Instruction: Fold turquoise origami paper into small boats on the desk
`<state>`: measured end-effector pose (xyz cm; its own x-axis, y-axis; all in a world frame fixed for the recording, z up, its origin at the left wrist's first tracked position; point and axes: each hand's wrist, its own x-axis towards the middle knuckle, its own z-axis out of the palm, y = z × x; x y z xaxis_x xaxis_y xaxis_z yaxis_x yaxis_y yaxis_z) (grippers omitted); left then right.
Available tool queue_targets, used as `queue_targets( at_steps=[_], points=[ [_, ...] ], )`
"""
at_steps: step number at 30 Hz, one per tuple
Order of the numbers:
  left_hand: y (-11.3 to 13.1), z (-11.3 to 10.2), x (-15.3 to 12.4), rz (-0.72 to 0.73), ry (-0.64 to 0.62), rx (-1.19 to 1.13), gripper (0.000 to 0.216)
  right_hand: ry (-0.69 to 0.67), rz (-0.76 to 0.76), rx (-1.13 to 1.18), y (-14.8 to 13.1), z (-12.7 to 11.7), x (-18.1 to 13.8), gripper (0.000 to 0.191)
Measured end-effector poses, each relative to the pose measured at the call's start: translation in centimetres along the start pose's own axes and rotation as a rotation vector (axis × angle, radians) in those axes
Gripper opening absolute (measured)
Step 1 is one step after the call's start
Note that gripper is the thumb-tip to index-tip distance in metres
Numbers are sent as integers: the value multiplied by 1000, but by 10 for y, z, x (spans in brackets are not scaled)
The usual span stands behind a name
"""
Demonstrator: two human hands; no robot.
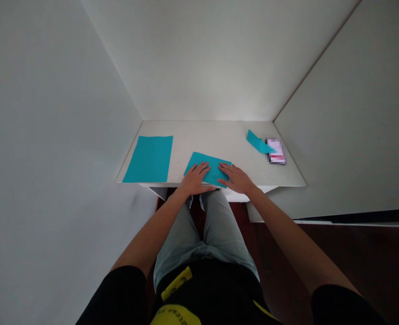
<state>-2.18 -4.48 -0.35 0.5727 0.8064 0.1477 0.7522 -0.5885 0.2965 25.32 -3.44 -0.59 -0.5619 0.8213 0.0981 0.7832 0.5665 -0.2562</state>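
Turquoise sheet (pixel 214 174) is laid askew at the middle of the tabletop's (pixel 213 133) front edge, covered in part by 2 hands; its near right corner is set at that edge, perhaps slightly past it. If force is applied toward the body, the sheet could be slid over the edge and bent there. If it is pressed unevenly from the 2 sides, it could be twisted or wrinkled between the palms; whether more than 1 layer is stacked there cannot be told.

The left hand (pixel 196 177) is laid flat on the left part, its fingers held loosely together and its thumb stretched along the front edge. The right hand (pixel 237 178) is rested on the right part, fingers slightly spread, thumb pointed inward. Nothing is seen pinched by either. Both forearms are angled inward from the near side. A 2nd sheet (pixel 150 159) is placed along the left edge.
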Motion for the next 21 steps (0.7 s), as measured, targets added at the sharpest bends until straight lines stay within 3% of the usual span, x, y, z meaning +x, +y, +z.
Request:
queue_targets(
  at_steps=[2,4,10,17,21],
  points=[
    [-4,-1,0,19,-2,-23,90,-19,-68,14,1,-4,-11,99],
    [-6,-2,0,16,5,-41,80,-30,-113,20,1,-7,-19,108],
    [-6,-5,4,-12,13,-114,56,44,47,50,-5,-8,-10,48],
    [-6,0,6,-31,46,-59,57,150,252,-37,-25,-9,13,43],
    [-1,2,5,-29,57,52,53,226,217,-81,-44,0,11,45]
  ],
)
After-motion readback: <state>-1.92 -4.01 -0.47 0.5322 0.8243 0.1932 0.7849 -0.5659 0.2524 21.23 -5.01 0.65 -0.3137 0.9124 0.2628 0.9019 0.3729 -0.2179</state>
